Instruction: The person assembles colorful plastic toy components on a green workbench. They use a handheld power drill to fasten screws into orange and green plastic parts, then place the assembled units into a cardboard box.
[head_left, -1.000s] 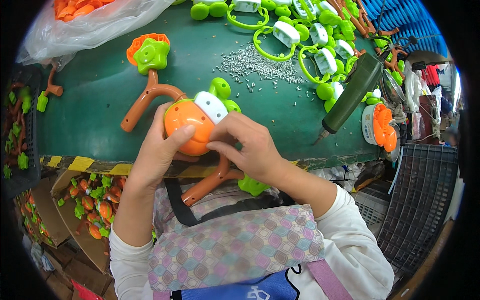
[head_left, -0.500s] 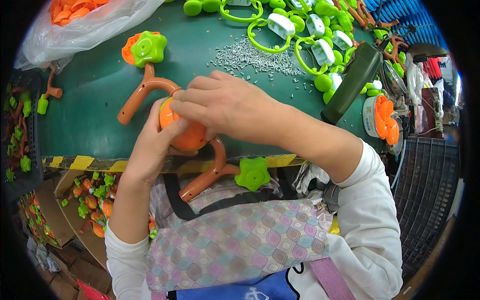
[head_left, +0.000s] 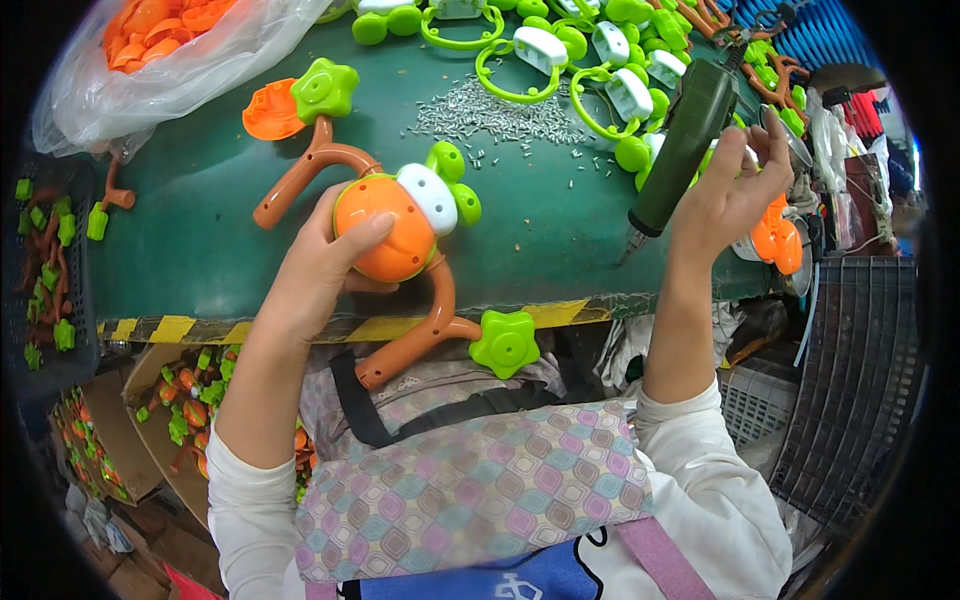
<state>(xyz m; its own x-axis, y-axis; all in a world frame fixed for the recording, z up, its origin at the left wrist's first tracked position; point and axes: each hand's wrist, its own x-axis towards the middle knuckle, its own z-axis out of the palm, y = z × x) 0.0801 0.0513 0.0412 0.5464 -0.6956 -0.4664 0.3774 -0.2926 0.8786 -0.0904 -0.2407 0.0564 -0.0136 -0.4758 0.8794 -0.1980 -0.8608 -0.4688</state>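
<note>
In my left hand [head_left: 320,255] is a round toy body [head_left: 385,228] with an orange shell, my thumb resting on its face. A white oval piece with green round knobs [head_left: 435,195] sits at its upper right. Brown forked arms [head_left: 432,310] stick out above and below it, ending in green star-shaped pieces [head_left: 505,343]. The upper star lies beside an orange shell piece [head_left: 272,112] on the bench. My right hand [head_left: 725,195] is raised, fingers apart and holding nothing, just right of a dark green electric screwdriver [head_left: 680,150] that hangs tip down.
Small silver screws [head_left: 500,112] lie in a pile on the green bench [head_left: 540,265]. Green rings with white parts [head_left: 540,50] crowd the far side. A clear bag [head_left: 225,50] of orange shells is far left, a dark crate [head_left: 75,300] at left. Boxes of toys [head_left: 175,400] stand below.
My right hand has left the toy and moved right to beside the screwdriver. The white piece with green knobs now shows on the toy body. The screwdriver has shifted slightly left and down.
</note>
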